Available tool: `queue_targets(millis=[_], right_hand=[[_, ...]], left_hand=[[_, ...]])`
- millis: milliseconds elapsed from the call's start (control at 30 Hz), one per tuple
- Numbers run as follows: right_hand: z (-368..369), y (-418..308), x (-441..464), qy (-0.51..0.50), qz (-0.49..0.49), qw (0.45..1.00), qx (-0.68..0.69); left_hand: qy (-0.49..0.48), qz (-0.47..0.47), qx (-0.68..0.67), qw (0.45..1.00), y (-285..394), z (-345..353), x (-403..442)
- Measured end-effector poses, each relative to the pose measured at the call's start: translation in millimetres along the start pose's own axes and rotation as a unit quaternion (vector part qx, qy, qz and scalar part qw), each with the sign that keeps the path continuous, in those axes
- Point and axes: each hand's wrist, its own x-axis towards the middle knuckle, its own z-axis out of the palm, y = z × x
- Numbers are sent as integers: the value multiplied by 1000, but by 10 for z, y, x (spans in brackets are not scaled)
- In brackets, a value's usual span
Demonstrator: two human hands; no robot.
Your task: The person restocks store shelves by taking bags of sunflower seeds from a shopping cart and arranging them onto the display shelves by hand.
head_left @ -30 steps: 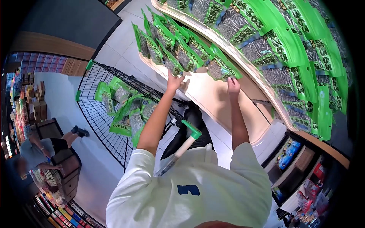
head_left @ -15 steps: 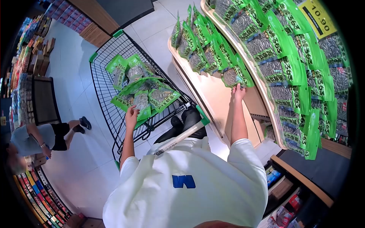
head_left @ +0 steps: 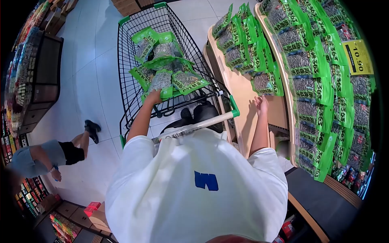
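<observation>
**Left hand at a bag in the cart, right hand free beside a shelf**

The person's left hand [head_left: 153, 97] is inside the shopping cart [head_left: 126, 77], against the near edge of a green bag [head_left: 161, 82]; its fingers are partly hidden, so whether it grips the bag cannot be told. More green bags [head_left: 166, 49] lie around that one in the cart. The right hand [head_left: 262, 106], right of the cart, is unclenched and holds nothing, its fingertips near the lower edge of a front bag [head_left: 265, 84] standing on a pale shelf [head_left: 239, 91]. Left of the cart, another person [head_left: 44, 156] is in view.
</observation>
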Motion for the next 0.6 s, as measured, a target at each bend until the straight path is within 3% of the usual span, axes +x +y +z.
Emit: queue_targets(millis=[33,133,267,400,467,500,533,600], right_hand=[[37,-26,-198,-2,-13,1000,-6],[-10,-33,-624,-8,-29,998,-51],[-219,21,-936,-16,-23,992,-126],[-418,64,-1126,-5,-20,992,-126],[-483,91,-1187,3,-20,992,-127],[-504,105,-1211,8,-21,992,-128],[-509,118,-1229,11,-21,992,-126],[-512,141,-1272,8,-23,989,-143]], left_hand=[[-54,-15,44,997,-39,101,105],[-97,4,68,993,-95,279,253],[-112,52,73,990,53,131,177],[-182,83,-27,979,-212,111,309],[-129,93,-164,974,-398,228,373],[-70,78,-171,980,-447,277,365],[-72,80,-168,980,-444,287,352],[-9,46,14,999,-423,315,330]])
